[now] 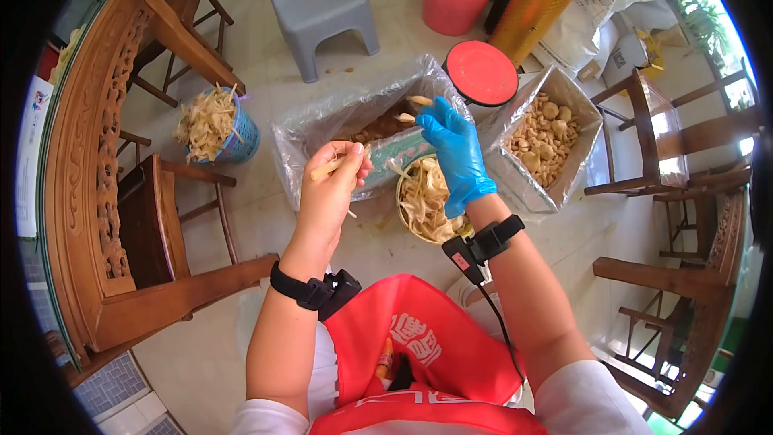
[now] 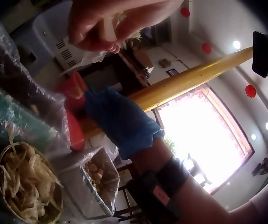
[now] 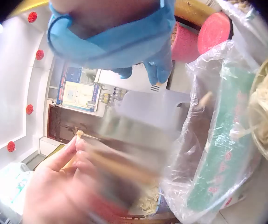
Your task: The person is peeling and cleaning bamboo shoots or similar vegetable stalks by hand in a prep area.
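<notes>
My bare left hand (image 1: 332,181) grips a pale, slender peeled shoot (image 1: 324,169) between thumb and fingers, left of the plastic-lined box (image 1: 310,117). In the left wrist view, part of that pale shoot (image 2: 108,30) shows between the fingers. My right hand (image 1: 455,149) wears a blue glove and reaches over the box's right end. At its fingertips, a small pale shoot piece (image 1: 405,118) is pinched, mostly hidden by the glove. Another pale piece (image 1: 421,101) shows just beyond the fingers. Below the right hand stands a round basket of pale husks (image 1: 425,197).
A lined box of yellowish pieces (image 1: 538,141) stands at right, beside a red lid (image 1: 481,72). Behind are a grey plastic chair (image 1: 318,12) and a pink bucket (image 1: 455,8). A blue basket of husks (image 1: 241,137) stands at left, near wooden furniture (image 1: 161,217).
</notes>
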